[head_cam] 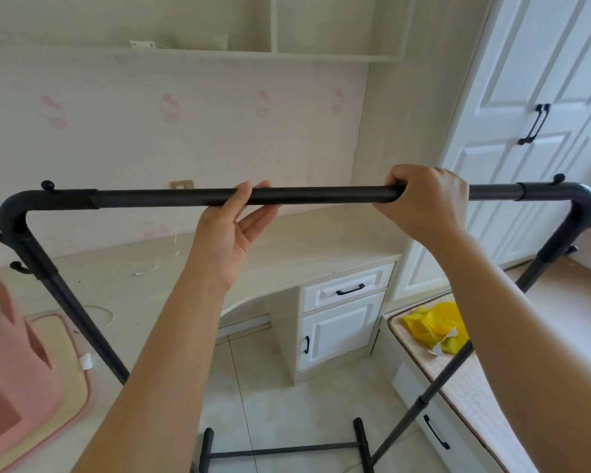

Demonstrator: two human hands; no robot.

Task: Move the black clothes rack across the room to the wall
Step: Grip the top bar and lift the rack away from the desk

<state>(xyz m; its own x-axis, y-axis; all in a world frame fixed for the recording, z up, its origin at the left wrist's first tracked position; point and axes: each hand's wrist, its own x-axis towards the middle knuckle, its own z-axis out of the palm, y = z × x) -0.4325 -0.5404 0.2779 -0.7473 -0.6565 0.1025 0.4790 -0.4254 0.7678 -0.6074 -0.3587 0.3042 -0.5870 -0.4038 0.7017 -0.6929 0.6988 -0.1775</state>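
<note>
The black clothes rack stands right in front of the person, its top bar running level from left to right across the middle of the view, with a bent corner at each end and a leg sloping down from each corner. Its feet and a low crossbar show near the bottom, over the tiled floor; whether the feet touch the tiles or hang just above them cannot be told.

The right hand is wrapped over the top bar from above, right of its middle, fingers curled fully round it in a firm hold. The left hand meets the bar from below, a little left of the middle: the thumb lies along the near side, while the fingers are spread and only loosely bent behind the bar, not closed on it. One hand over and one under, set apart on either side of the centre, probably serves to keep the wide frame balanced and stop it swinging while it is lifted or pushed; the left hand looks to be still settling its hold.

Beyond the rack lies a pale desk with a drawer unit, set against a patterned wall under a shelf. To the right rise white wardrobe doors, and nearer on that side a cushioned bench carries something yellow. A pink piece of furniture sits near left. The right leg passes close by the bench, so that side will likely need care.
</note>
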